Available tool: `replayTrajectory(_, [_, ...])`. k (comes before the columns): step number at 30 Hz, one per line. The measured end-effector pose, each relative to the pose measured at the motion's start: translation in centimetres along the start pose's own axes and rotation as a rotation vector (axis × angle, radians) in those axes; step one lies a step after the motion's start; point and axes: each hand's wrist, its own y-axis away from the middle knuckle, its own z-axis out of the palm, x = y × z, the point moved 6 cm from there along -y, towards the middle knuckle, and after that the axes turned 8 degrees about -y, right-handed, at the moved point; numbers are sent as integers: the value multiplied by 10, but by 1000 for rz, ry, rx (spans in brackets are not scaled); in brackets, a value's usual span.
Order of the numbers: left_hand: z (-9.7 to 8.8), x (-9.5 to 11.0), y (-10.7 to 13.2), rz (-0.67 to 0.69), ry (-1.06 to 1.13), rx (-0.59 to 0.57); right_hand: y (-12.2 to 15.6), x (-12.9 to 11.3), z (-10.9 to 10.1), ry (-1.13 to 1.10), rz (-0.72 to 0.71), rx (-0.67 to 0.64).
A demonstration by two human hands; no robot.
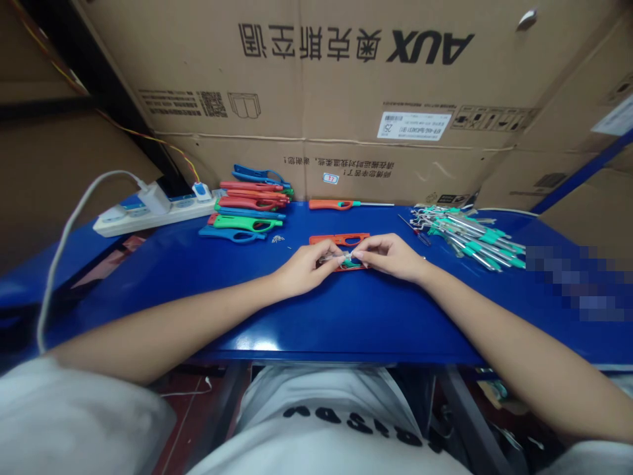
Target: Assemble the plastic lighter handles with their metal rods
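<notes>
Over the middle of the blue table, my left hand [311, 265] is closed in a pinch on a small, pale lighter part [347, 256]. My right hand [390, 256] meets it from the other side, its thumb and fingertips pinched at the same part, whose details are too small to tell. Right under the fingertips lies an orange lighter casing half [364, 266] with a green piece in it, partly covered by my hands. Just beyond them rests another orange casing half [324, 239] with a handle loop.
An orange lighter [326, 205] with a metal tube lies farther back. Stacked coloured lighter casings [242, 223] and small metal pieces [277, 239] are at left, near a power strip [182, 211]. A screwdriver [422, 237] lies beside a heap of metal tubes [475, 234]. Cardboard [346, 86] walls the back.
</notes>
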Motion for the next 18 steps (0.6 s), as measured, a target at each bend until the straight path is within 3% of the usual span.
replayTrajectory(18, [-2, -2, -1, -16, -12, 30, 2, -3, -1, -52, -6, 3])
